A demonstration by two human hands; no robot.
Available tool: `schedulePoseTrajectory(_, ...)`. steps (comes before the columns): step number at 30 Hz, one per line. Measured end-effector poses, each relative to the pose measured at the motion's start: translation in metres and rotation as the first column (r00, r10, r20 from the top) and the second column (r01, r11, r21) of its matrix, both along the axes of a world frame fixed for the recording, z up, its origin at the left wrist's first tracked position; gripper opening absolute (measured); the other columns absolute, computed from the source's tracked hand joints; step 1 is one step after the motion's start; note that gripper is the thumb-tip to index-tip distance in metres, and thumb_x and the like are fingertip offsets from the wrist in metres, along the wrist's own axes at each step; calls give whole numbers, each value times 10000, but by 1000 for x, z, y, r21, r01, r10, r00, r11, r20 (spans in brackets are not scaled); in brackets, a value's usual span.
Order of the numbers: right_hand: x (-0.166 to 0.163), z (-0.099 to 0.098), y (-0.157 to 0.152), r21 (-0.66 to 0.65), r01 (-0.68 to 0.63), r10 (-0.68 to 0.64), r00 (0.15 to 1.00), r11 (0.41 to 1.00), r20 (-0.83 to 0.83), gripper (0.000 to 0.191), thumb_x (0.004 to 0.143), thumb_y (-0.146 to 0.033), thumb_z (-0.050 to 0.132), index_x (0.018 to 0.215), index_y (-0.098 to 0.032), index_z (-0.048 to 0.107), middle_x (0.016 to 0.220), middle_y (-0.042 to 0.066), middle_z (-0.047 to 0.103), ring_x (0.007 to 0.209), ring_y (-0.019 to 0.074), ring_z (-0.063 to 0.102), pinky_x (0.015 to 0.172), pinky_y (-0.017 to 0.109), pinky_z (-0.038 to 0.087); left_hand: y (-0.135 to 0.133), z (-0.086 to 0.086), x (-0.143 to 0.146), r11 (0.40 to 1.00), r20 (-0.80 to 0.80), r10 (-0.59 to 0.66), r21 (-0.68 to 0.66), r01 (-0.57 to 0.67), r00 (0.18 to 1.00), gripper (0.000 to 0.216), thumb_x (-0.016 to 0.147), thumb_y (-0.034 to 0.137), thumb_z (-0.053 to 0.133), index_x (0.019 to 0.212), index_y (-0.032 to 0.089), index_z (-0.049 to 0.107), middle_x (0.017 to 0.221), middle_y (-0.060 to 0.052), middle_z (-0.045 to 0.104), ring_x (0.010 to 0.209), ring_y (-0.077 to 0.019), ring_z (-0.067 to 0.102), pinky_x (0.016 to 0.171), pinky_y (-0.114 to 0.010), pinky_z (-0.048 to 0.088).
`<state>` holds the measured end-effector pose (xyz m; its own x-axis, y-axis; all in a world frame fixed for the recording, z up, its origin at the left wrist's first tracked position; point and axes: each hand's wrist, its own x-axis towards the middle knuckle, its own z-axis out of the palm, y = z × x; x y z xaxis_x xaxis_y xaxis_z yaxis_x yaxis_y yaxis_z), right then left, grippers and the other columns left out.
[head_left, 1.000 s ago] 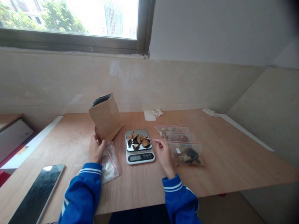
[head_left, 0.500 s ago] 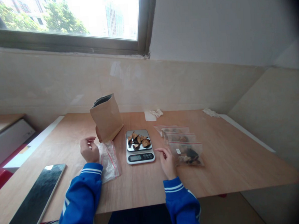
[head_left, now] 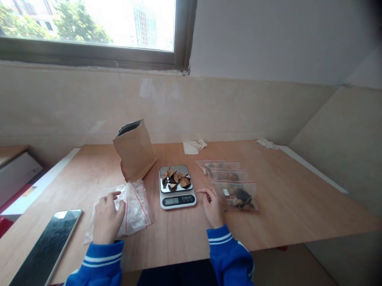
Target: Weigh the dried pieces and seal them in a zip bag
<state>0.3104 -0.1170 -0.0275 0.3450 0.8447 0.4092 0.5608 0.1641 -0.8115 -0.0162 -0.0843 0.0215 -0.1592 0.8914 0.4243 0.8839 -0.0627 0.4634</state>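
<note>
My left hand [head_left: 107, 216] lies on a pile of empty clear zip bags [head_left: 134, 209] with red seal lines, its fingers curled over the top edge of one bag. My right hand [head_left: 211, 204] rests on the table with nothing in it, fingers loosely apart. It sits between a small digital scale [head_left: 177, 199] and a filled zip bag [head_left: 238, 197]. Several dark dried pieces [head_left: 175, 180] are heaped on the scale's metal plate. An open brown paper bag [head_left: 135, 151] stands upright behind the empty bags.
Two more filled zip bags [head_left: 225, 170] lie in a row behind the near one. A phone [head_left: 39, 252] lies face up at the front left table edge. Crumpled tissues [head_left: 195, 145] sit near the wall. A white ledge [head_left: 36, 187] borders the wooden table on the left.
My left hand left the base of the paper bag, came back toward me and settled on the empty zip bags, which spread out to the left. My right hand drew back slightly.
</note>
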Motion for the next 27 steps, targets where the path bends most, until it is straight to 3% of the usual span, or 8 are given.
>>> schedulePoseTrajectory(4,-1,6,-1,32,-11,12,1000,999,-21,293,858,-173,389,841,-188,682,856,62,577,762,198,553,681,315,439,-8,-19,-8,982,77,-105,-150,116,991,397,756,486,478,911,171,664,811,-83,588,757,-247,603,739,-391,489)
schedulePoseTrajectory(7,-9,17,-4,71,-57,61,997,996,-50,269,872,-183,404,842,-194,671,869,63,584,831,205,561,714,316,445,-11,-12,-4,973,172,-122,-172,152,978,355,773,455,475,866,170,663,778,-61,590,656,-207,598,671,-365,495)
schedulePoseTrajectory(12,-54,48,-19,116,-251,267,951,961,-153,231,909,-230,405,909,-209,634,936,64,596,882,191,569,738,302,463,-32,22,30,969,345,-240,25,247,907,322,821,429,532,1033,206,627,830,-29,603,687,-168,583,676,-323,493)
schedulePoseTrajectory(15,-89,65,-24,53,-366,363,876,929,-319,267,890,-319,506,1138,-226,539,1068,71,580,853,167,579,721,290,484,-47,34,57,903,472,-423,151,402,773,331,854,367,542,1146,213,566,855,-21,592,768,-155,589,732,-299,495)
schedulePoseTrajectory(18,-108,71,-20,39,-451,416,781,892,-467,273,874,-382,537,1093,-219,530,931,43,602,772,154,584,666,276,487,-56,35,74,850,509,-517,207,485,688,375,886,322,513,1249,227,508,900,-27,587,804,-147,581,760,-291,488)
schedulePoseTrajectory(23,-84,63,-8,13,-404,334,736,914,-589,233,832,-422,585,920,-212,536,623,-53,501,518,101,470,519,233,427,-55,32,65,912,491,-406,276,304,771,304,924,322,441,1185,226,565,997,-58,584,931,-179,553,851,-329,447)
schedulePoseTrajectory(25,-66,63,-7,-37,-523,415,715,851,-563,289,805,-430,626,975,-210,549,621,-53,521,554,109,509,543,232,439,-53,32,57,929,491,-354,283,238,796,281,920,343,445,1122,213,590,952,-54,579,915,-187,551,842,-335,445)
schedulePoseTrajectory(27,-49,68,-6,-91,-662,550,684,744,-480,324,824,-433,609,1055,-209,570,794,7,618,728,143,593,633,258,486,-50,32,52,930,471,-336,301,209,815,262,905,370,466,1053,206,607,902,-46,569,884,-190,549,810,-333,450)
